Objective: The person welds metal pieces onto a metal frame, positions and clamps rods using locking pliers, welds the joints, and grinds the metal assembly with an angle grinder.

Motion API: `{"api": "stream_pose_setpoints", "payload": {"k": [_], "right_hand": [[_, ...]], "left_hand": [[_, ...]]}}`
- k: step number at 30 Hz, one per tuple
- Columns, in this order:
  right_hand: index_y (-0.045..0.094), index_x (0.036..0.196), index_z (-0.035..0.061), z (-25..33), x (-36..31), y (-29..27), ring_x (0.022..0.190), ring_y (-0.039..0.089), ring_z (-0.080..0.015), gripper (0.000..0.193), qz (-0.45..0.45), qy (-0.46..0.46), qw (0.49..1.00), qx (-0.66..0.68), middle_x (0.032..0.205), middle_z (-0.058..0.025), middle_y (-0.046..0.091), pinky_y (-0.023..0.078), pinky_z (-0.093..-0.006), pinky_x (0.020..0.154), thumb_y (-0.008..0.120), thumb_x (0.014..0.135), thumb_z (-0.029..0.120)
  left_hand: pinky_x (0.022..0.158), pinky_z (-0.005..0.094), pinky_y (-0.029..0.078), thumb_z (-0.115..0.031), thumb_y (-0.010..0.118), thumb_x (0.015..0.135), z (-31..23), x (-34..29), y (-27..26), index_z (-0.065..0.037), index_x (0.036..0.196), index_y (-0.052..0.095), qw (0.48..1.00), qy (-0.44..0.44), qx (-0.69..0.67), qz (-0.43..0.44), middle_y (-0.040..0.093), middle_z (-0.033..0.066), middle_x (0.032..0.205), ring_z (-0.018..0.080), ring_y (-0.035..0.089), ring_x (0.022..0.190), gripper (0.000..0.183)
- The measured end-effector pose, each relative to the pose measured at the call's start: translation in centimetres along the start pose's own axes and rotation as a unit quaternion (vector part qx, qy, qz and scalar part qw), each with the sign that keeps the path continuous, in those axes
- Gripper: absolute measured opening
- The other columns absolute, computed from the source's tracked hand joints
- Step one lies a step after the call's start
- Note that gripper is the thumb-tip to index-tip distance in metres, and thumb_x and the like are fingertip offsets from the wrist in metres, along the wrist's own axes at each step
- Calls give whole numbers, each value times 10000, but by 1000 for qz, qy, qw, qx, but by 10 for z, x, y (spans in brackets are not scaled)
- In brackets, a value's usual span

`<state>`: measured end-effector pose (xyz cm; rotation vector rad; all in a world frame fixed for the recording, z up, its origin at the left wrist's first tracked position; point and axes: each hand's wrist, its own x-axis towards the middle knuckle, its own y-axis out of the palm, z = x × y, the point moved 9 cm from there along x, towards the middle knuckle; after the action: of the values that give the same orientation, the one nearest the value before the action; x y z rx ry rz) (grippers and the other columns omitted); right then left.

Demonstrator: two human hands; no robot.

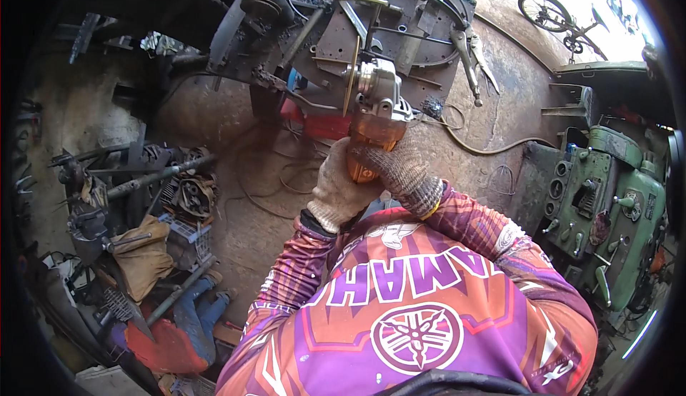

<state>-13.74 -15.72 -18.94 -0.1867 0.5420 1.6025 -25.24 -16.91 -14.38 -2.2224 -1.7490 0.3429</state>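
Note:
Both gloved hands are wrapped round the orange body of an angle grinder (379,96) in front of me. My left hand (337,192) grips its near end from the left. My right hand (406,176) closes over it from the right, its fingers reaching across the casing. The grinder's disc (352,74) shows nearly edge-on at the left of the metal head. Beyond the grinder lies a dark steel worktable (450,85) bearing plates, rods and a curved metal piece; I cannot tell whether the disc touches any of it.
Locking pliers (466,63) lie at the worktable's right. A red object (325,123) sits left of the grinder. A hose (493,151) crosses the floor towards a green machine (618,217). Scrap metal and a brown cloth (143,256) are piled at left; a bicycle (564,21) stands far right.

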Motion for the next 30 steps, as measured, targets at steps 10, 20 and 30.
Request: {"api": "stream_pose_setpoints", "payload": {"k": [10, 20, 30], "right_hand": [[520, 1283, 41, -31, 18, -24, 1067, 661, -232, 684, -21, 97, 995, -3, 1159, -114, 661, 550, -362, 907, 882, 734, 230], [587, 1239, 49, 5, 30, -31, 995, 675, -231, 565, 3, 62, 985, -158, 1108, -114, 674, 558, -350, 861, 837, 782, 269], [619, 1213, 54, 21, 38, -30, 945, 693, -221, 524, 31, -16, 979, -200, 1080, -108, 689, 580, -327, 808, 839, 792, 277]], "left_hand": [[942, 386, 526, -243, 904, 672, 43, 16, 33, 2, 1378, 417, 989, -97, -105, 42, 604, 180, 1232, 288, 633, 1139, 892], [957, 401, 525, -230, 875, 692, 49, 38, 57, -19, 1369, 447, 980, -105, -52, 158, 595, 172, 1273, 317, 625, 1167, 829], [935, 403, 537, -283, 869, 696, 52, 41, 64, -43, 1323, 501, 976, -84, 17, 198, 623, 147, 1236, 308, 642, 1129, 766]]}}
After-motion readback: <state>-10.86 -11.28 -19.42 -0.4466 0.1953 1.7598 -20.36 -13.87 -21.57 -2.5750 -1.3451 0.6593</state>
